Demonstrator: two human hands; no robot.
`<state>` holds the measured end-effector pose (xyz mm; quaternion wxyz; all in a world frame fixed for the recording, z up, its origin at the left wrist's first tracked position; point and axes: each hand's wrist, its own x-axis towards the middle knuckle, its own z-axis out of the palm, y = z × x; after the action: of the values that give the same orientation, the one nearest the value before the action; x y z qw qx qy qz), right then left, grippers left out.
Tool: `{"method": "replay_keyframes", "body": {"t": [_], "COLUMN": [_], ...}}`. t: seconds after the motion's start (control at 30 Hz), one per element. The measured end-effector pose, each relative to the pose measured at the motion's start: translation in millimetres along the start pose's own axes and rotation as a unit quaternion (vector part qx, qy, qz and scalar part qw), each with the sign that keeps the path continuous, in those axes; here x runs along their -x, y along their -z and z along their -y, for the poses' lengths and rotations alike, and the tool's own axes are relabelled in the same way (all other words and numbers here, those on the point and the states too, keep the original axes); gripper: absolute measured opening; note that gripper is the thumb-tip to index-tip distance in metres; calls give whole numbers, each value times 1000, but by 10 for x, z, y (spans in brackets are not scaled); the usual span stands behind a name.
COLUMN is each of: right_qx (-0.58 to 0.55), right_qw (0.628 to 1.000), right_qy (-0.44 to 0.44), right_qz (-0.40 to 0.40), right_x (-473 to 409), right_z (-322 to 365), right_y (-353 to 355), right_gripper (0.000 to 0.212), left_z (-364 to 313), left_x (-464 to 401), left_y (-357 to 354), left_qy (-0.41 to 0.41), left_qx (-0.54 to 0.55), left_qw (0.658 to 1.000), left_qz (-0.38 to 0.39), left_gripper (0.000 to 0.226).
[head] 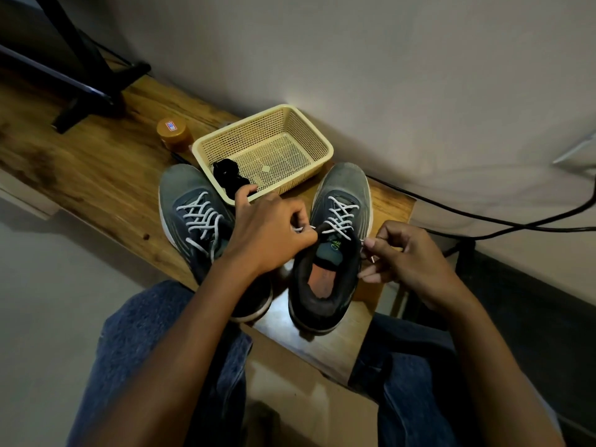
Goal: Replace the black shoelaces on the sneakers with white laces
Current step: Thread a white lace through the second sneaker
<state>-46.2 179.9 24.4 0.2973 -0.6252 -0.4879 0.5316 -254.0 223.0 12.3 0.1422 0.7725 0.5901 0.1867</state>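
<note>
- Worktop (pixel 96 175): a narrow wood-grain board, set along a pale wall; its near edge is met by the person's knees in blue trousers (pixel 154 356).
- Left sneaker (pixel 196 221): grey, stood upright near the middle of the worktop, toe turned to the wall edge; a white lace (pixel 201 216) is seen threaded through its eyelets in crossed rows, with a loose end hung beside the tongue.
- Right sneaker (pixel 332 253): grey with a dark collar, stood just beside the first, nearer the worktop's right end, heel at the near edge; a second white lace (pixel 342 214) is crossed up to the top eyelets, and an orange insole is shown inside.
- Left hand (pixel 271 233): placed over the gap between the sneakers; its fingers (pixel 303 229) are curled and clamped on one free end of the right sneaker's lace.
- Right hand (pixel 406 253): held at the right sneaker's outer side; its fingers (pixel 371 245) are pinched together on the other free end.
- Basket (pixel 319 137): cream perforated plastic, set behind the sneakers toward the wall edge; a bundle of black laces (pixel 227 175) is lodged in its near-left corner.
- Jar (pixel 174 132): amber with an orange lid, placed just left of the basket.
- Stand (pixel 84 88): black legs, rested at the worktop's far-left end.
- Cable (pixel 483 217): black, trailed off past the worktop's right end.
</note>
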Motion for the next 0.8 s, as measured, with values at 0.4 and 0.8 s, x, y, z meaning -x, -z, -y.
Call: {"method": "replay_keyframes", "body": {"t": [0.4, 0.8], "right_qx": [146, -66], "right_qw": [987, 982], "right_qy": [54, 137], "right_qz": [-31, -114], "right_x": [16, 209], "right_z": [28, 349], "right_y": [127, 51], "right_gripper": [41, 31], "left_z": [61, -198], "left_x": [-5, 52], "left_y": [109, 325], "left_qy": [7, 21], "left_qx": [27, 198], "left_qw": [1000, 975], "left_qz": [-13, -101], "left_gripper": [26, 35]}}
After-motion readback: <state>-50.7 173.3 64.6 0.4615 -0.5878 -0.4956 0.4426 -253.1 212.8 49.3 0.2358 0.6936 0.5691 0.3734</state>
